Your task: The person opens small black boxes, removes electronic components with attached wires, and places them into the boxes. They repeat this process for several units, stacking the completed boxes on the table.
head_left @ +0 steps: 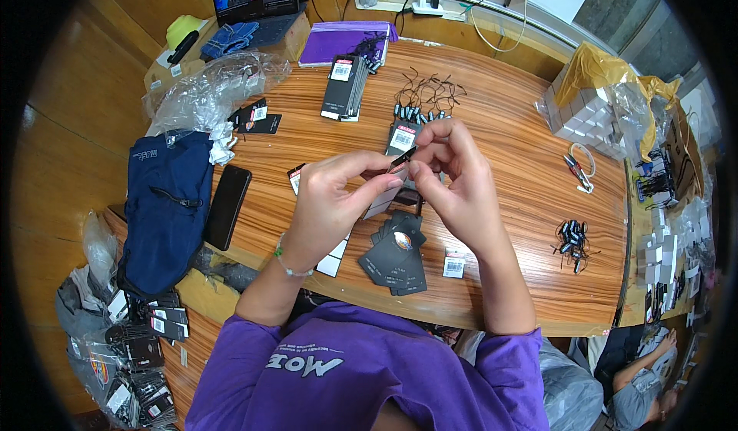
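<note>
Above the middle of the striped wooden table, my left hand pinches a hang tag between thumb and fingers. My right hand is closed in a pinch at the tag's upper end, by a thin black piece that looks like the tag's cord; the fingers partly hide it. Behind the hands lies a stack of grey tags with corded seals along its top. Below them a fanned pile of dark tags rests on the table, and a small white label tag lies to its right.
A larger tag stack sits farther back, near a purple notebook. Loose corded seals and small snips are at the right. Left are a phone and a blue bag. Another person's arm shows lower right.
</note>
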The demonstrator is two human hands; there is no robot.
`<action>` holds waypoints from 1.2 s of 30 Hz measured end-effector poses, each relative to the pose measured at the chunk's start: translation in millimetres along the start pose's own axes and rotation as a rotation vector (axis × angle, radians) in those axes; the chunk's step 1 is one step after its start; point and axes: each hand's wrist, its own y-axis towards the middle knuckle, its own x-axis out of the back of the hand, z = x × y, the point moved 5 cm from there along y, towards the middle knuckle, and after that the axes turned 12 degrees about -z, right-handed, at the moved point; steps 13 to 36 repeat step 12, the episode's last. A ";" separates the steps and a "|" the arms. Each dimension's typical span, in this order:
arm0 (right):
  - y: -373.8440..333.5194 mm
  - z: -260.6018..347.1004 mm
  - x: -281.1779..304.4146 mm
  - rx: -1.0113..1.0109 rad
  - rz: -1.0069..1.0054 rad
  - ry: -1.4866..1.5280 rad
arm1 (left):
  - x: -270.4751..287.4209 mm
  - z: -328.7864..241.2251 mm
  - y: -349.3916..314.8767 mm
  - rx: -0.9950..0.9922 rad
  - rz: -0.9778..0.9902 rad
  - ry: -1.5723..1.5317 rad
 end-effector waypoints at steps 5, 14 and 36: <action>1.2 3.2 0.6 -0.007 0.039 -0.054 | -0.9 -3.7 2.0 -0.006 0.033 0.015; -2.0 16.0 -0.6 0.198 0.061 -0.365 | -7.4 -0.9 -3.5 -0.056 0.074 0.126; -2.0 16.0 -0.6 0.198 0.061 -0.365 | -7.4 -0.9 -3.5 -0.056 0.074 0.126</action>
